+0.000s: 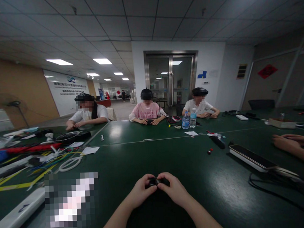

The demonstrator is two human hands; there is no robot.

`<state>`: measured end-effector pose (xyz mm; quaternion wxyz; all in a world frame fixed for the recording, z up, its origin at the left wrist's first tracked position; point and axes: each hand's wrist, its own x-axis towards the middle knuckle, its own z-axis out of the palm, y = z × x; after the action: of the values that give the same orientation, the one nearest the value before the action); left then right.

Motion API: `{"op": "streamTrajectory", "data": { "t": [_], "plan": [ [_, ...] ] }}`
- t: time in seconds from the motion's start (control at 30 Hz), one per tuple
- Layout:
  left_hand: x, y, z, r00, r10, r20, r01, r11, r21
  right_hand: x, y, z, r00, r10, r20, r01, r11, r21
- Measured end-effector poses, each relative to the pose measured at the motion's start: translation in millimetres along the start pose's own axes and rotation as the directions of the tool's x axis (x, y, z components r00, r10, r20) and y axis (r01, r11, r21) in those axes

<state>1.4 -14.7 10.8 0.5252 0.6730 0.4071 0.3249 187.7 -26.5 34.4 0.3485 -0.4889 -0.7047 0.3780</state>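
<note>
Both hands meet low in the middle of the head view, just above the dark green table (143, 157). A small, glossy black object (152, 182) is between the thumb and fingers of my left hand (142, 190). Pinched the same way, my right hand (175, 189) grips a dark part (164, 181) right beside it. The two dark parts touch or nearly touch; whether they form one thing I cannot tell. Fingers cover much of them, and their kind is too small to make out.
Left lie a white power strip (20, 211), a coiled white cable (70, 164) and tangled wires. A blurred-out patch is beside them. On the right lie a black-topped device (253, 157) with cables and another person's hands (290, 144). Bottles (185, 120) and three people are across the table.
</note>
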Motion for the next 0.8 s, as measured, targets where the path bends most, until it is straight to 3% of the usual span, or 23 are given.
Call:
{"op": "streamTrajectory", "data": {
  "t": [0.43,0.8],
  "plan": [
    [-1,-1,-3.2,1.000,-0.020,0.021,0.020,1.000,0.013,0,3,-3,0.998,-0.006,0.068,0.008,0.999,-0.037],
    [3,-6,-1.5,0.998,0.009,-0.060,-0.010,1.000,-0.017,3,9,2,0.995,-0.087,0.057,0.086,0.996,0.013]
  ]
}}
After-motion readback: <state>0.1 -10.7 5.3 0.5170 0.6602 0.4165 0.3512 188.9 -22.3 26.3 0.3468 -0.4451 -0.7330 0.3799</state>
